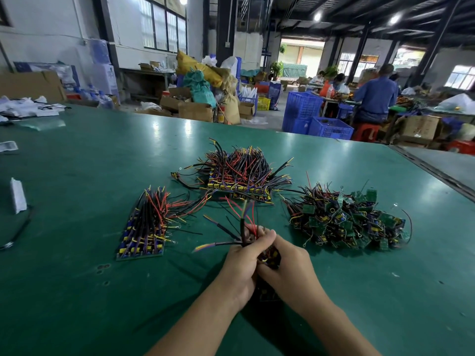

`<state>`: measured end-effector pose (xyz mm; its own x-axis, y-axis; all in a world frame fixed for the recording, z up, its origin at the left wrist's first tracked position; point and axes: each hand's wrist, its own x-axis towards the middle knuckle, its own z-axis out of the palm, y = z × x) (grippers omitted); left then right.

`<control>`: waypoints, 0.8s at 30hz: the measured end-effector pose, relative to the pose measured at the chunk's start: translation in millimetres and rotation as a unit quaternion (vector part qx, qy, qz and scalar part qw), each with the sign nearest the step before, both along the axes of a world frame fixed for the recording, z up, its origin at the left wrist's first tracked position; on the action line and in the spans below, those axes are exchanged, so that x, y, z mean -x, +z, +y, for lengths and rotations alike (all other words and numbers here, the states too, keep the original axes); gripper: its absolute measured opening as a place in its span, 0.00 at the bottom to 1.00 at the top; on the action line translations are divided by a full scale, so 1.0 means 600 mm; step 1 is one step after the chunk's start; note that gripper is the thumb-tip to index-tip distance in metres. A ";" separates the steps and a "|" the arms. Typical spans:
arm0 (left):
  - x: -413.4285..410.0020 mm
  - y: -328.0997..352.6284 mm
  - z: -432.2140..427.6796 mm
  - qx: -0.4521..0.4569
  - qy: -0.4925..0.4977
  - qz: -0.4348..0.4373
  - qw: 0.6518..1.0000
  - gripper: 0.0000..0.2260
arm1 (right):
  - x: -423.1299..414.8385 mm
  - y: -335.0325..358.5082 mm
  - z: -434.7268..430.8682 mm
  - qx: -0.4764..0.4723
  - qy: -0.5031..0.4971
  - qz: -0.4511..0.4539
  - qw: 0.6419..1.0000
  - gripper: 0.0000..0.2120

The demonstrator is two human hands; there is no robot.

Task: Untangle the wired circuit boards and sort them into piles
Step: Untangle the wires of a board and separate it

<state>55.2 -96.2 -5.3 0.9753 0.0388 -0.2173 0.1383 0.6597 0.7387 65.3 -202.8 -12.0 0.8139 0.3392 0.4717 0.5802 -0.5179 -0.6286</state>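
Between the left hand (240,263) and the right hand (290,268) sits a small bundle of wired boards (270,255), gripped by the curled fingers of both, its wires fanning up and away. Left of the hands lies a neat row of boards (144,227). Beyond them is a stacked pile (239,178), and to their right a tangled heap (347,222), all on the green bench (77,291).

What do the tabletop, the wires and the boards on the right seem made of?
Tabletop: probably a green rubber or vinyl mat, semi-gloss; it mirrors the ceiling lights. Wires: likely plastic-insulated, smooth red, black and yellow sheaths. Boards: flat, stiff green plates, probably fibreglass laminate; too small to confirm.
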 end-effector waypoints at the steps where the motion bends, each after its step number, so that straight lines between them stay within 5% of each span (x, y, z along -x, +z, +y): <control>1: 0.001 0.003 0.001 0.020 0.005 -0.007 1.000 0.07 | 0.000 0.001 0.001 -0.002 0.005 0.004 1.000 0.24; 12: 0.006 0.007 0.005 0.073 -0.088 -0.035 0.993 0.09 | 0.004 0.014 0.002 -0.044 0.021 -0.029 0.998 0.20; 15: -0.001 0.007 0.022 0.111 -0.050 -0.032 0.992 0.19 | 0.004 0.018 0.002 -0.025 0.043 0.009 0.999 0.10; 17: -0.001 0.008 0.033 0.142 -0.066 -0.038 0.987 0.16 | 0.002 0.025 -0.002 -0.030 0.052 0.063 0.996 0.06; 22: -0.011 0.000 0.041 0.136 -0.063 -0.049 0.987 0.11 | 0.006 0.037 0.002 -0.093 0.131 0.182 0.970 0.29; 24: -0.014 -0.002 0.039 0.111 -0.042 -0.055 0.991 0.11 | 0.004 0.038 0.004 -0.094 0.141 0.193 0.966 0.30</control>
<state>63.7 -72.7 -6.2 0.9912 -0.0812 -0.1042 0.1274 0.7967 0.5908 62.7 -200.2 10.7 0.8289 0.5115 0.2265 0.3855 -0.2289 -0.8938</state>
